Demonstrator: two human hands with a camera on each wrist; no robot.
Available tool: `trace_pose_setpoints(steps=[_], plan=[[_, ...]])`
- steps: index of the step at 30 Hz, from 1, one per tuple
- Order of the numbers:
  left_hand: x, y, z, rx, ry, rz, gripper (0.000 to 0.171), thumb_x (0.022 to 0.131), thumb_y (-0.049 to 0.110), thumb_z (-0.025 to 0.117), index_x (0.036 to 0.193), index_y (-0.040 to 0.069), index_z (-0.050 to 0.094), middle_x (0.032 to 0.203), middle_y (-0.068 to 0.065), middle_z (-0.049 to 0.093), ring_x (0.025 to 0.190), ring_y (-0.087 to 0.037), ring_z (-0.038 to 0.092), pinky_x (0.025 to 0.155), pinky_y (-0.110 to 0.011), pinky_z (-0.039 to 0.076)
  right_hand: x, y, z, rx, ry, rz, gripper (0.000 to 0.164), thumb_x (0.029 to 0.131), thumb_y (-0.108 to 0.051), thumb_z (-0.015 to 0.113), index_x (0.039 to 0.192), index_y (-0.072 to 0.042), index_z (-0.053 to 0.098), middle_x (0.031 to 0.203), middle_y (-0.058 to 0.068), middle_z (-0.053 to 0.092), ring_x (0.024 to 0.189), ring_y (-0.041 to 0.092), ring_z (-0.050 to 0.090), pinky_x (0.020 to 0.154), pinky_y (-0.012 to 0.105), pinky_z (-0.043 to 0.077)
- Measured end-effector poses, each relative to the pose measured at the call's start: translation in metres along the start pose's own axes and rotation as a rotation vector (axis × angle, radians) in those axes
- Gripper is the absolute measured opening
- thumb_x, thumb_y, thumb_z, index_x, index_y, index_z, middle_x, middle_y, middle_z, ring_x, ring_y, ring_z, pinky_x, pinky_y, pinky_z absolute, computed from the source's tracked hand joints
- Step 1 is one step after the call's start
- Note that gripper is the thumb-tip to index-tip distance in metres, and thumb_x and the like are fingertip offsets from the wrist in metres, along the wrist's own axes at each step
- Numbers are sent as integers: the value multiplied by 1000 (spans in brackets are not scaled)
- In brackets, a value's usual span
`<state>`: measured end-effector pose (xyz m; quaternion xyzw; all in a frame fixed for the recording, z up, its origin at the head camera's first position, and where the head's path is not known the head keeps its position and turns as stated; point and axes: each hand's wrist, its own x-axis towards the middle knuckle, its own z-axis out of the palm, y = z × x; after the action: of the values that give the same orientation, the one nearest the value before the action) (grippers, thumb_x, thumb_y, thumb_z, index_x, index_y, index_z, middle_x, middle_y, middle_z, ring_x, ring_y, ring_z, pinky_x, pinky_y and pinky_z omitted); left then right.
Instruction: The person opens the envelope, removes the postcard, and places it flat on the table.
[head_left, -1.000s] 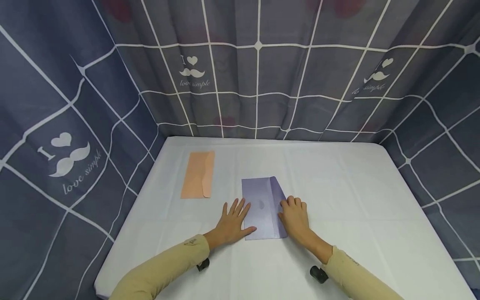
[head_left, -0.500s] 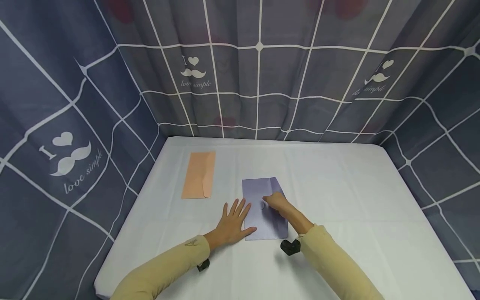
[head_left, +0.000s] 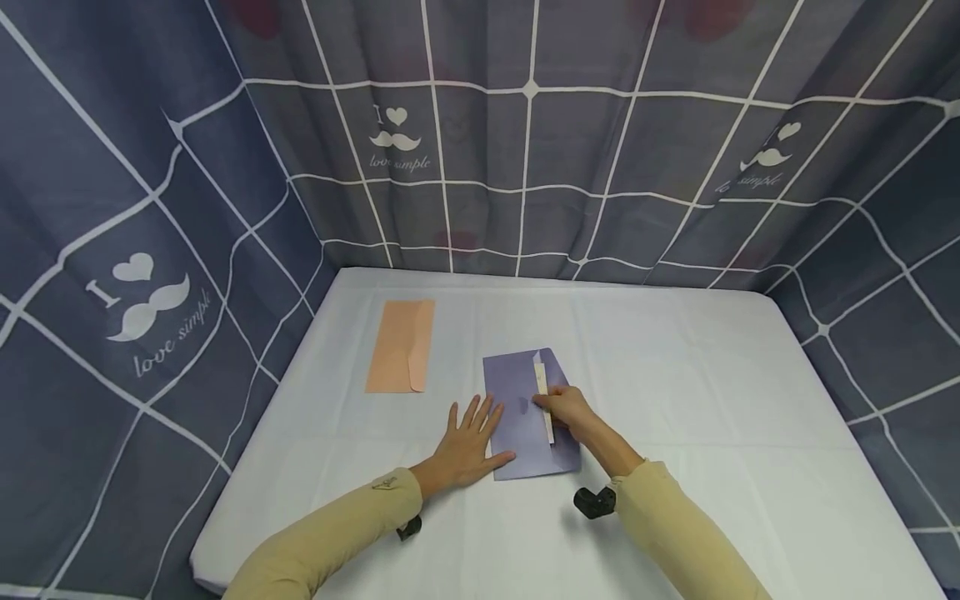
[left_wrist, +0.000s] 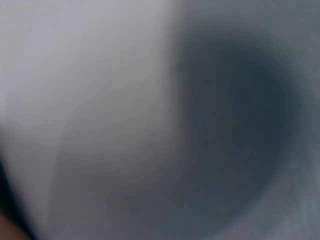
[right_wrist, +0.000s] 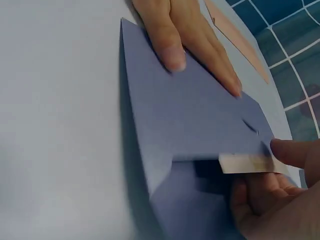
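A purple envelope (head_left: 521,458) lies on the white table with its flap folded out to the right. My left hand (head_left: 467,446) rests spread on its left edge. At the envelope's mouth, my right hand (head_left: 572,410) pinches a cream-coloured paper or card (head_left: 543,379), partly showing from inside. The right wrist view has the thumb on top of the cream paper (right_wrist: 245,164) and curled fingers beneath it. How far the paper reaches inside the purple envelope (right_wrist: 190,115) is hidden. The left wrist view is a blur.
A peach-orange envelope (head_left: 400,347) lies farther back to the left on the white table (head_left: 675,375). Dark checked curtains (head_left: 480,150) stand around the table's back and sides.
My right hand has gone from the flap's edge to over the envelope's middle, then slightly back right. A cream paper now shows between its fingers. My left hand stays put.
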<state>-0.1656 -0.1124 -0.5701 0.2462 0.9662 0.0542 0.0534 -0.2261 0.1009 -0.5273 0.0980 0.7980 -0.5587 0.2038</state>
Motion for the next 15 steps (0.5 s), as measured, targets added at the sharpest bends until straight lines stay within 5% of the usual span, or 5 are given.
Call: trace_pose_setpoints(steps=[6,12,15], plan=[[3,1,2,-10,0,1,85,96,66,33,156,9,16,161,-15,7,146,-33,3,111,-63,6,-4,13,-45,-139,115,-89,33,88,-8,67,112,12,59,80,10,62,63,13,55,54,24,45],[3,6,-5,-4,-24,-11,84,95,65,36,156,10,18,161,-14,10,146,-33,6,111,-62,9,-17,37,-131,-358,223,-93,47,91,-10,62,125,19,48,96,27,61,72,22,58,58,28,46],[2,6,-6,11,-25,-25,84,95,66,36,156,11,19,161,-13,10,146,-32,7,111,-61,10,-24,50,-175,-447,301,-30,51,93,-12,59,131,19,43,109,36,55,84,34,58,64,33,46]])
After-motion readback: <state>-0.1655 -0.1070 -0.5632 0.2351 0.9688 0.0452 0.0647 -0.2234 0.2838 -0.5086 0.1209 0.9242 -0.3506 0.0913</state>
